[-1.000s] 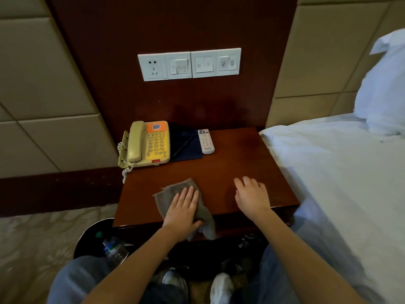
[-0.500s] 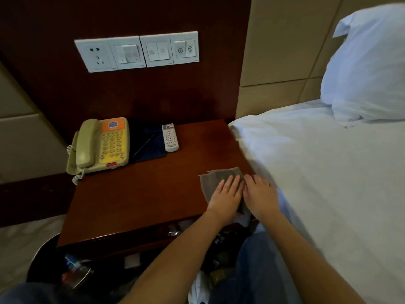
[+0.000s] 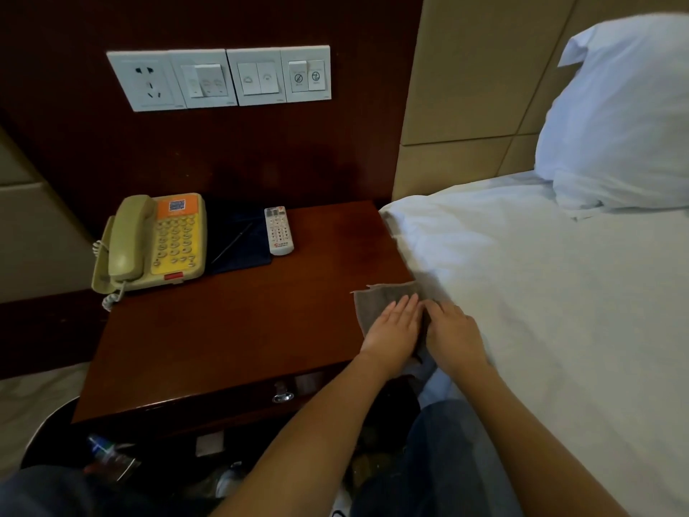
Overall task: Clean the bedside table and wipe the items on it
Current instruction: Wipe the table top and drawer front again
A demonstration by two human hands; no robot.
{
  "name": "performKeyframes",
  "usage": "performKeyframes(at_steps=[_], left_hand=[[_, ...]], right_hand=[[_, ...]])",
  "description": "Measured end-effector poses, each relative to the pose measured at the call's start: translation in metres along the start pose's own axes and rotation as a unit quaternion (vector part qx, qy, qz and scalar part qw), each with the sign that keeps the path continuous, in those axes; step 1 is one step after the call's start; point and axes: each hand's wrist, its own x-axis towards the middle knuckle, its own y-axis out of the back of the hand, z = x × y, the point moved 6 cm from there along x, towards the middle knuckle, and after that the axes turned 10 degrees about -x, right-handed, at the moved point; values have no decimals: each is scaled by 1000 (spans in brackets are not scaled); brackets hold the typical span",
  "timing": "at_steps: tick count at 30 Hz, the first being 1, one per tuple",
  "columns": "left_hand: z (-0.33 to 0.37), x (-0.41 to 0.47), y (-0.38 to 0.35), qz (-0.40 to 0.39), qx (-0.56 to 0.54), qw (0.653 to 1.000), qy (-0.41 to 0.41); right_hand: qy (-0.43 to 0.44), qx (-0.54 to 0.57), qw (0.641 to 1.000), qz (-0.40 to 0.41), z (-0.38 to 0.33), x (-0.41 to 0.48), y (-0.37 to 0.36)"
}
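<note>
A grey cloth (image 3: 376, 300) lies at the right front corner of the dark wooden bedside table (image 3: 231, 330). My left hand (image 3: 393, 332) presses flat on it with straight fingers. My right hand (image 3: 453, 335) rests beside it at the table's right edge, its fingertips at the cloth's edge; whether they pinch it is unclear. A beige and yellow phone (image 3: 153, 242) stands at the back left. Next to the phone lies a dark blue pad (image 3: 242, 236) with a pen on it, and beside that a white remote (image 3: 278, 230).
A white bed (image 3: 559, 311) with a pillow (image 3: 619, 117) borders the table's right side. A switch and socket panel (image 3: 220, 78) is on the wall above. A black bin (image 3: 74, 442) with a bottle stands at the lower left. A drawer knob (image 3: 282, 396) shows below the tabletop.
My left hand has slid the cloth from the table's front middle to its right front corner, where it meets my right hand. The view has swung toward the bed.
</note>
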Motion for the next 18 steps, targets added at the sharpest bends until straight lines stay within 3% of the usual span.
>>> performKeyframes(at_steps=[4, 11, 18], left_hand=[[-34, -32, -3, -2, -43, 999, 20], [-97, -110, -2, 2, -48, 994, 96], [-147, -189, -8, 21, -55, 966, 253]], right_hand=[[70, -31, 997, -28, -21, -11, -10], [162, -35, 986, 23, -103, -9, 16], [287, -24, 957, 9, -210, -39, 16]])
